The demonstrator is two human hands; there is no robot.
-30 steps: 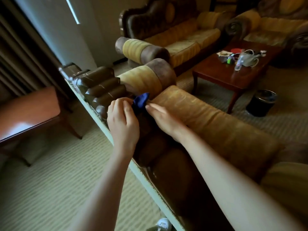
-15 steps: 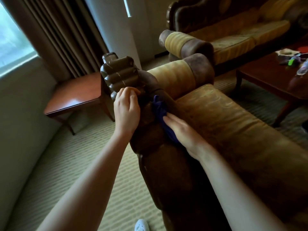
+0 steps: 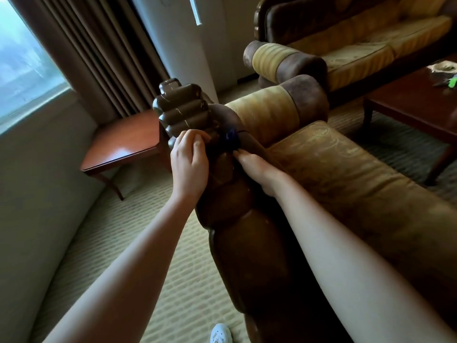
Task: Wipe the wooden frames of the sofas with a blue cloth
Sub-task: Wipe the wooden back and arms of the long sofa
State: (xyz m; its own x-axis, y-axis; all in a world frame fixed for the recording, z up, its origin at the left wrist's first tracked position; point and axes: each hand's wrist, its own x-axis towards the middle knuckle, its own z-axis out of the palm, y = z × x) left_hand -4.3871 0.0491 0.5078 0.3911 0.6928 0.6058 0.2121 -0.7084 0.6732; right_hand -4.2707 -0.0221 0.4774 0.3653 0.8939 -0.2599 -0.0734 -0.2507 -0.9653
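The near sofa's dark carved wooden frame (image 3: 247,243) runs away from me along its back, ending in a ribbed scroll (image 3: 183,107). My left hand (image 3: 190,167) sits on the frame's left side just below the scroll, fingers curled over the wood. My right hand (image 3: 257,167) lies on the frame's right side, its fingertips pinching a bunched blue cloth (image 3: 232,139) against the wood. Most of the cloth is hidden in shadow. A second sofa (image 3: 358,50) with a wooden frame stands at the back right.
The near sofa's gold cushion back (image 3: 346,174) and rolled armrest (image 3: 267,112) lie right of the frame. A reddish side table (image 3: 123,144) stands left by the curtain (image 3: 99,45). A coffee table (image 3: 408,102) with small items is at right. Carpet and my shoe (image 3: 220,334) lie below.
My right hand has slid the blue cloth forward along the frame toward the scroll, and less of the cloth shows. My left hand stays on the frame. My view has shifted closer.
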